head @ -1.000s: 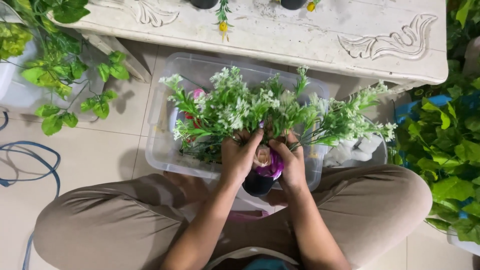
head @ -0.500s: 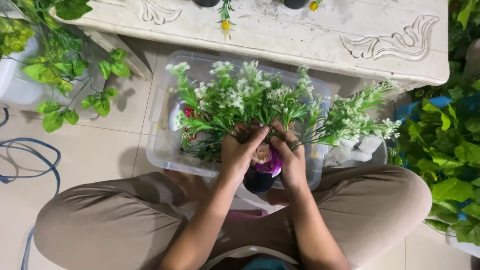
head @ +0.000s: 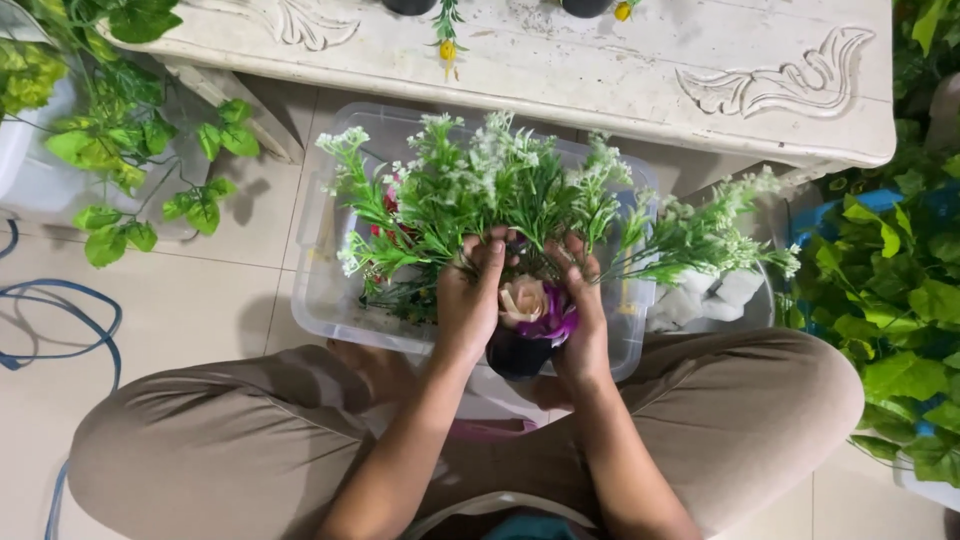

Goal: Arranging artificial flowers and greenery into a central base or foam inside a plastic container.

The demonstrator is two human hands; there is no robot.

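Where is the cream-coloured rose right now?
The cream rose sits in the middle of the head view, between the left hand and right hand, beside purple petals, atop the small dark pot.

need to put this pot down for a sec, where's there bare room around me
Bare floor tiles lie to your left, between the clear plastic bin, the blue cable and your knee. The white carved table has open top between its ornaments. Crowded: the bin is full of green sprigs, where both the left hand and right hand sit; leafy plants fill the right.
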